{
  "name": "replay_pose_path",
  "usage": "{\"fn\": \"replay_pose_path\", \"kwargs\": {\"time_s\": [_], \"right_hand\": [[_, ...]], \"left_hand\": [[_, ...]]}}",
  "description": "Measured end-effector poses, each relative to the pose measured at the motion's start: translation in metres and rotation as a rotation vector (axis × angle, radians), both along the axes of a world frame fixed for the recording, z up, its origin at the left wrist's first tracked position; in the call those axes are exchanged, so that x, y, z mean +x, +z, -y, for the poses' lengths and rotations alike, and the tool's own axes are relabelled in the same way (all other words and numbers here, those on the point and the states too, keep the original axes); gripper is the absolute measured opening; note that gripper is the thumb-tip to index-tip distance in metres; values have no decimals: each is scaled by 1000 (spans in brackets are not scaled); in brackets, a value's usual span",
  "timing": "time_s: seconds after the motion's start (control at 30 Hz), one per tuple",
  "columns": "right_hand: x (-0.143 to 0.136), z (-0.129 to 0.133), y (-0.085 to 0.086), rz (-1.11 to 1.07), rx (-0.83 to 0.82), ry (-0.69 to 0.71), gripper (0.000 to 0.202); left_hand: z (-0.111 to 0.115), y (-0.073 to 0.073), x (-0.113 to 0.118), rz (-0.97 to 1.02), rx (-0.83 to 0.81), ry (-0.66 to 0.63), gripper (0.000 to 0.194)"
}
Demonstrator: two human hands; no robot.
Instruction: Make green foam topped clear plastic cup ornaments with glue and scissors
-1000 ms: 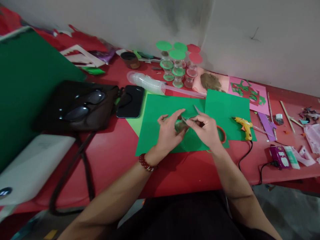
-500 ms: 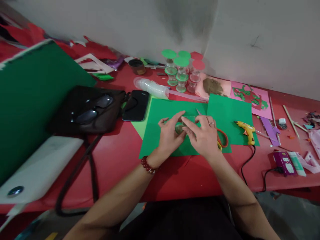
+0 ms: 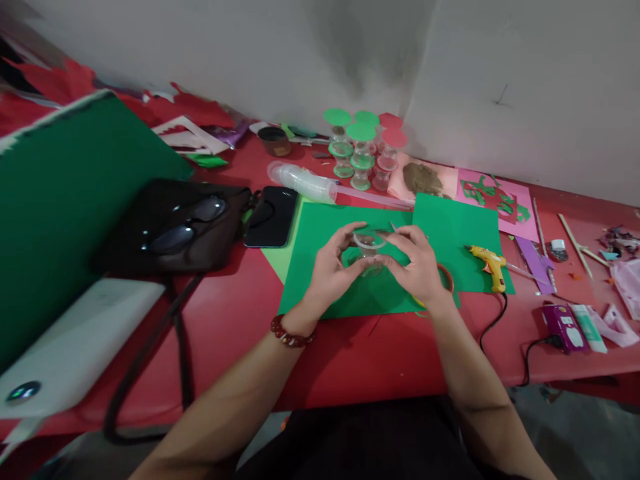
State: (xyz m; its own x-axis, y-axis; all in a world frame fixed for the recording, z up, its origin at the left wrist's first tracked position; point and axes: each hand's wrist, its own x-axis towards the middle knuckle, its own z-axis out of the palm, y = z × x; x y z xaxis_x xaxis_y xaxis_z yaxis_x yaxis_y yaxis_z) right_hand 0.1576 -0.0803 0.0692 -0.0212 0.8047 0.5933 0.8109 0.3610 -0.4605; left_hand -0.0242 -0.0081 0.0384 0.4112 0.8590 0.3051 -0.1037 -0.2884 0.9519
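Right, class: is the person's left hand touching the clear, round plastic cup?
Touching: the head view shows the left hand curled around the cup, thumb against its near side.

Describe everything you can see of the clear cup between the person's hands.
The clear cup is see-through and colourless, apparently plastic, with a round rim facing up. It looks roughly upright. The left hand and right hand hold it from either side, thumbs at the near side, over the large green sheet. Fingers hide much of its lower part, so its base, and whether that touches the sheet, cannot be told.
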Motion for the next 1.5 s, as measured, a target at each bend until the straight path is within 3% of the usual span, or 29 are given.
{"fn": "replay_pose_path", "kwargs": {"time_s": [0.17,0.3,0.4,0.47,0.67,0.9,1.03,1.13,1.37,1.5], "right_hand": [[-3,0,0,-116,-16,-6,36],[-16,5,1,-106,-45,-5,29],[-22,8,4,-85,-90,75,28],[-19,8,7,-104,-82,109,27],[4,5,17,-233,-48,15,23],[7,15,27,-86,45,55,13],[1,19,27,60,41,122,18],[-2,19,26,76,17,64,23],[2,20,26,67,-114,74,28],[2,22,23,185,-149,-21,35]], "left_hand": [[-3,3,-4,36,-72,-67,64],[-5,-3,-4,14,-18,23,61],[-6,-8,-4,-19,44,77,59],[-4,-6,-5,-19,41,53,59],[0,7,-6,-37,8,-8,57],[-6,3,-4,-74,6,-65,56],[-4,4,-4,-122,46,-91,56],[-2,8,-5,-186,82,-103,54],[-1,6,-8,-453,256,30,55],[3,1,-4,-522,355,45,54]]}}
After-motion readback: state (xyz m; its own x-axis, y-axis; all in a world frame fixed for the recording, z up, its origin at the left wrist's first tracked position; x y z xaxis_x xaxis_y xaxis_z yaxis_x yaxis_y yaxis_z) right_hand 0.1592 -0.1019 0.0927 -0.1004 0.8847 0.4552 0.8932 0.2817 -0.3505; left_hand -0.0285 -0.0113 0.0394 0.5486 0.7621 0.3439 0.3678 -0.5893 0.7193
